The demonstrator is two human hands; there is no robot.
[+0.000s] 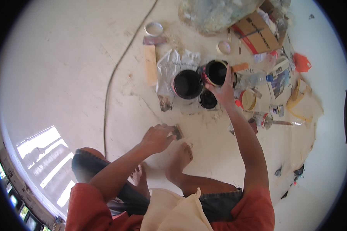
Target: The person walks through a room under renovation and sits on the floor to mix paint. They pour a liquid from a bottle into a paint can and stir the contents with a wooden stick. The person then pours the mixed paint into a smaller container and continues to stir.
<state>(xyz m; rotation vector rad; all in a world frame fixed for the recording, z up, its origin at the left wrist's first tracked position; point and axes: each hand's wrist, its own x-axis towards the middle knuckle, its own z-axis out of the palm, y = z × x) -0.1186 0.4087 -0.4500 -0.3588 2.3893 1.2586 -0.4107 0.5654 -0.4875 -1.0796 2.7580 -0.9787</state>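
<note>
My right hand (224,89) grips a round can (205,75) with a black inside, thumb on its near side and fingers over its right rim. Touching it on the left stands a wider open can (187,84), dark inside. A smaller black pot (208,99) sits just below the two. Lower left, my left hand (158,138) is bent around a small flat dark piece with a pale edge (177,132), held between thumb and fingers close to the floor. Its exact kind cannot be made out.
Silver plastic sheeting (169,63) lies under the cans. A long cable (111,82) runs along the left. To the right are a clear bottle (254,79), a tin with a brush (263,120) and a cardboard box (257,32). A large plastic bag (216,15) sits behind.
</note>
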